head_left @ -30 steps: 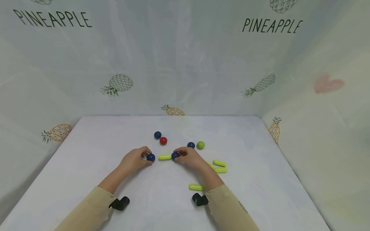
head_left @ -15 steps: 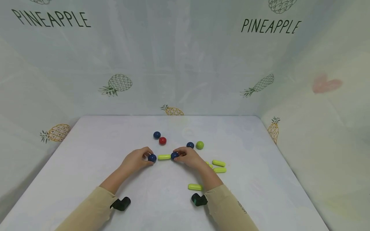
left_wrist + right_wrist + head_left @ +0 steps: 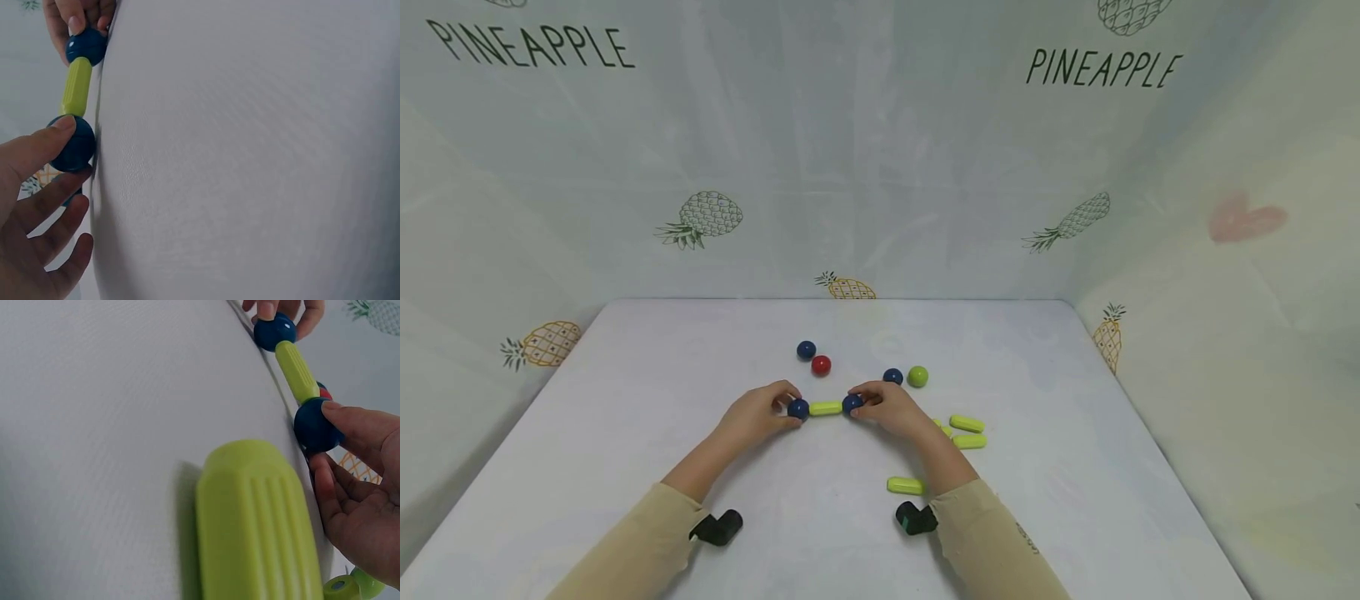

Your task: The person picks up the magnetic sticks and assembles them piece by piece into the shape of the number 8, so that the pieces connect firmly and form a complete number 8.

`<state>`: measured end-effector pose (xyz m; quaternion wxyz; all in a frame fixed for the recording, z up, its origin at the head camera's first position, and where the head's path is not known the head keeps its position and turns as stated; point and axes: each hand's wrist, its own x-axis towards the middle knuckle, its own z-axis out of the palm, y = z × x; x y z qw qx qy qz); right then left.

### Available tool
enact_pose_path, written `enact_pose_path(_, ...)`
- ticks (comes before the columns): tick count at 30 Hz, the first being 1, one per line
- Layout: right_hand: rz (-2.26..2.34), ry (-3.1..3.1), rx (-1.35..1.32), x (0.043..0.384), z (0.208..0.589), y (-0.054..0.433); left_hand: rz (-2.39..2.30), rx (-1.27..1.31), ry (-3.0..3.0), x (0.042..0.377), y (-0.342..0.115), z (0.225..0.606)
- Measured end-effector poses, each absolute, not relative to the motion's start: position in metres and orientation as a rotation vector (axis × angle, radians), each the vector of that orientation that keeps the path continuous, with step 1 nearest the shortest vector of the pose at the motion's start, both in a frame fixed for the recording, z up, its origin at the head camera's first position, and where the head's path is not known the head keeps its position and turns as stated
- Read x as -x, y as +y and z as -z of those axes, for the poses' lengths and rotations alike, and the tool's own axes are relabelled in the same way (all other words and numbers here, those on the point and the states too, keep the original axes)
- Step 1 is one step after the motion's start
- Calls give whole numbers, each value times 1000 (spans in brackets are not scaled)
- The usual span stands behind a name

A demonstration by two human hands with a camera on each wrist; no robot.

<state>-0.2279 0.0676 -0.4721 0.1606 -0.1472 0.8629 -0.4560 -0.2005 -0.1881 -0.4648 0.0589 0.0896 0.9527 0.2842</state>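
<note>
Between thumb and finger, my left hand [image 3: 758,415] pinches a dark blue ball [image 3: 74,145]. A second blue ball [image 3: 317,425] is pinched the same way by my right hand [image 3: 891,407]. A yellow-green ribbed rod [image 3: 826,408] runs between the two balls, one ball touching each of its ends, so the three form a short straight bar. In the left wrist view the rod [image 3: 77,87] lies in line with both balls. The remaining left fingers are spread loosely below the ball.
Beyond the hands lie a blue ball [image 3: 807,350] beside a red ball [image 3: 822,365], and another blue ball [image 3: 892,377] beside a green ball [image 3: 918,377]. Several rods [image 3: 967,423] lie right of the right forearm. One rod [image 3: 906,485] lies near that wrist on the white table [image 3: 805,525].
My left hand has moved right with its blue ball, closing the gap to the rod's left end. The right hand and its ball have stayed in place.
</note>
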Motion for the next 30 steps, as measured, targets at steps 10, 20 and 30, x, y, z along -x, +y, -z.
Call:
enact_pose_path(10, 1299, 2468, 426, 228, 472, 67, -1072, -361, 2766, 208, -200, 473)
enact_pose_path(20, 1290, 2484, 435, 228, 473, 68, -1130, -571, 2613, 223, -213, 475)
enact_pose_path(30, 1291, 2471, 413, 226, 472, 68, -1218, -632, 2489, 231, -226, 483)
